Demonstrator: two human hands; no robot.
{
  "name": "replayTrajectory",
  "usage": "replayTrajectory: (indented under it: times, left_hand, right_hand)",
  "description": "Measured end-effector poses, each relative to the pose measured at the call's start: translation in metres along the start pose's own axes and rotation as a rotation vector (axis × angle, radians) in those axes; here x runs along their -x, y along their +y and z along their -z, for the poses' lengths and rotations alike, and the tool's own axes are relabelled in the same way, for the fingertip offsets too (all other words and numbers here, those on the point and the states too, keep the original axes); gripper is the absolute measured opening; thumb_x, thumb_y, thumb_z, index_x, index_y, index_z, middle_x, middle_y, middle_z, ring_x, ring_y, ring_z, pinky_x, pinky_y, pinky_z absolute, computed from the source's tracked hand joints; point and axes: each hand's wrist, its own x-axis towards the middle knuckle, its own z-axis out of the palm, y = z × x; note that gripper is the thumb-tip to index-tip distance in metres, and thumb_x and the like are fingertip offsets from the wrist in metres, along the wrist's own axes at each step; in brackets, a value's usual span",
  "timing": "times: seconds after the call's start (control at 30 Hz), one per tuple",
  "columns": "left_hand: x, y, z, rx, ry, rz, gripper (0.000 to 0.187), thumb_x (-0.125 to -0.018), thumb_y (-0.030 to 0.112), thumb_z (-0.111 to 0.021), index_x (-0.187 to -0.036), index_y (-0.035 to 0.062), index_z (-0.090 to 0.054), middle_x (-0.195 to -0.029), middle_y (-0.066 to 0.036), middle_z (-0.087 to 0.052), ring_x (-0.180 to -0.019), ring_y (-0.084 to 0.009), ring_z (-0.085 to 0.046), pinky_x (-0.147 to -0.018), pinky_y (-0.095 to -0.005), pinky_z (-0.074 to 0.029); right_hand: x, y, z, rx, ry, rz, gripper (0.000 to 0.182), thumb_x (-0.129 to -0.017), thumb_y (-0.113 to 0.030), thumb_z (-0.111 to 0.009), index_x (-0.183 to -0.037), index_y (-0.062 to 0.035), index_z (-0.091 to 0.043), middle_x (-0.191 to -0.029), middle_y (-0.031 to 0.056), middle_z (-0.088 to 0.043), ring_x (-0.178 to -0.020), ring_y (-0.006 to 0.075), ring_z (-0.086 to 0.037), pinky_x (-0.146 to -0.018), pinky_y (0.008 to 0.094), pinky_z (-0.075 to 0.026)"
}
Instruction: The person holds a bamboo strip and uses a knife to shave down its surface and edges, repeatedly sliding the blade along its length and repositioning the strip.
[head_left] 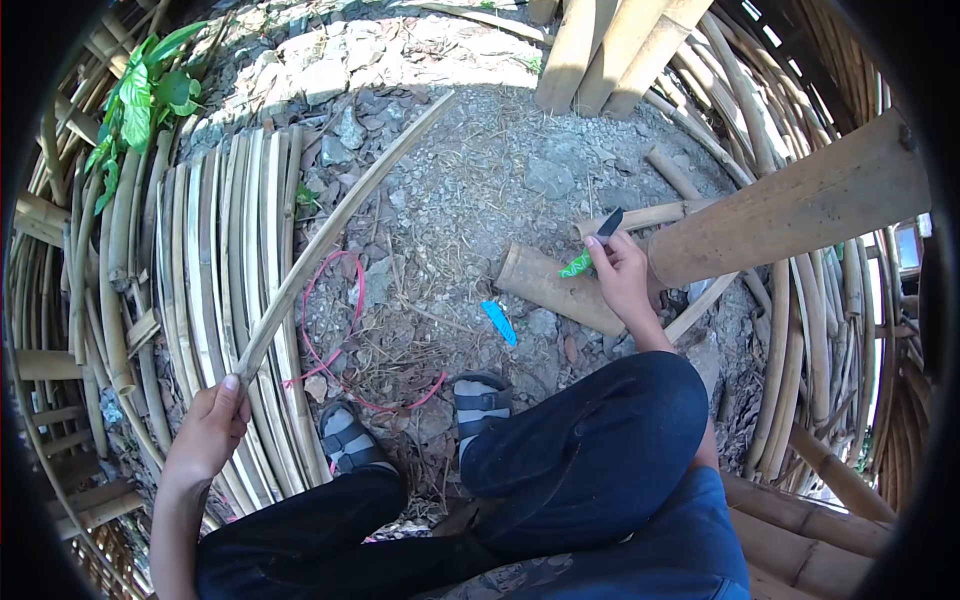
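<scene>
The left hand's (208,428) fingers pinch a long split-bamboo strip (335,222) rising over open gravel ground (455,200); the right's (625,275) close round a black-bladed, green-patterned knife (598,240) above a cut bamboo edge.

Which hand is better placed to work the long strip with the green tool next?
Probably the right hand: it holds the green tool, while the left hand grips the near end of the strip.

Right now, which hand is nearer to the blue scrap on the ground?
Right. The right hand is up and to the right of the blue scrap; the left hand, holding the bamboo strip, is farther, down to its left.
</scene>
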Motion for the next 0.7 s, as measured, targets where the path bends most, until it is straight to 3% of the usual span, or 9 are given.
replayTrajectory:
  times: [0.03,0.1,0.13,0.2,0.3,0.43,0.53,0.7]
  left_hand:
    - [0.000,0.000,0.000,0.002,0.000,0.002,0.054,-0.110,0.044,-0.033,-0.076,0.0066,-0.051,-0.056,0.004,-0.036,-0.047,-0.0069,-0.031,-0.045,-0.0256,-0.025]
    - [0.001,0.000,0.000,-0.023,-0.005,0.011,0.054,-0.110,0.044,-0.033,-0.076,0.0064,-0.051,-0.056,0.004,-0.036,-0.047,-0.0069,-0.031,-0.045,-0.0254,-0.025]
    - [0.001,0.001,0.001,-0.020,-0.004,0.012,0.054,-0.110,0.044,-0.033,-0.076,0.0064,-0.051,-0.056,0.004,-0.036,-0.047,-0.0069,-0.031,-0.045,-0.0254,-0.025]
    - [0.003,0.003,0.001,-0.065,-0.007,0.018,0.053,-0.110,0.044,-0.033,-0.077,0.0062,-0.051,-0.056,0.004,-0.036,-0.047,-0.0068,-0.031,-0.045,-0.0253,-0.025]
    - [0.003,0.002,0.001,-0.057,0.000,0.001,0.053,-0.110,0.043,-0.033,-0.077,0.0062,-0.051,-0.056,0.005,-0.036,-0.047,-0.0068,-0.030,-0.045,-0.0253,-0.024]
    - [0.005,0.003,0.001,-0.036,0.001,0.006,0.053,-0.110,0.043,-0.033,-0.076,0.0061,-0.051,-0.055,0.005,-0.036,-0.047,-0.0068,-0.030,-0.045,-0.0258,-0.025]
    - [0.005,0.002,0.002,-0.059,0.001,0.000,0.053,-0.110,0.043,-0.033,-0.076,0.0061,-0.051,-0.056,0.005,-0.036,-0.047,-0.0069,-0.030,-0.045,-0.0261,-0.025]
    - [0.005,0.001,0.000,-0.062,0.020,0.005,0.053,-0.110,0.042,-0.033,-0.076,0.0060,-0.052,-0.056,0.005,-0.035,-0.047,-0.0069,-0.030,-0.045,-0.0263,-0.025]
  right_hand:
    - [0.000,-0.002,0.000,0.000,-0.003,0.001,0.019,-0.093,-0.015,-0.070,-0.092,0.0041,-0.069,-0.080,0.0063,-0.061,-0.066,0.0092,-0.056,-0.059,0.0266,-0.044]
    - [0.000,-0.005,-0.001,0.005,0.021,0.032,0.021,-0.095,-0.017,-0.067,-0.092,0.0034,-0.069,-0.077,0.0104,-0.059,-0.065,0.0183,-0.059,-0.061,0.0315,-0.045]
    - [0.000,-0.004,0.000,0.005,0.018,0.034,0.021,-0.095,-0.017,-0.067,-0.092,0.0034,-0.069,-0.077,0.0104,-0.059,-0.065,0.0183,-0.059,-0.061,0.0315,-0.045]
    - [-0.002,0.000,0.003,0.052,0.004,0.094,0.024,-0.098,-0.019,-0.062,-0.092,0.0026,-0.069,-0.078,0.0129,-0.060,-0.067,0.0272,-0.061,-0.064,0.0362,-0.046]
    - [-0.003,0.003,0.005,0.110,-0.022,0.068,0.028,-0.101,-0.021,-0.058,-0.090,0.0023,-0.068,-0.082,0.0152,-0.061,-0.072,0.0330,-0.062,-0.066,0.0390,-0.046]
    - [-0.001,0.008,0.009,0.213,-0.020,0.108,0.029,-0.101,-0.022,-0.057,-0.088,0.0021,-0.067,-0.082,0.0157,-0.061,-0.073,0.0337,-0.063,-0.066,0.0398,-0.046]
    - [0.003,0.002,0.014,0.157,-0.014,0.028,0.028,-0.101,-0.022,-0.056,-0.089,0.0022,-0.065,-0.081,0.0171,-0.059,-0.074,0.0368,-0.062,-0.067,0.0420,-0.046]
    - [0.003,0.001,0.023,0.252,0.093,0.294,0.022,-0.101,-0.014,-0.053,-0.089,0.0024,-0.061,-0.078,0.0163,-0.059,-0.068,0.0353,-0.061,-0.061,0.0423,-0.045]
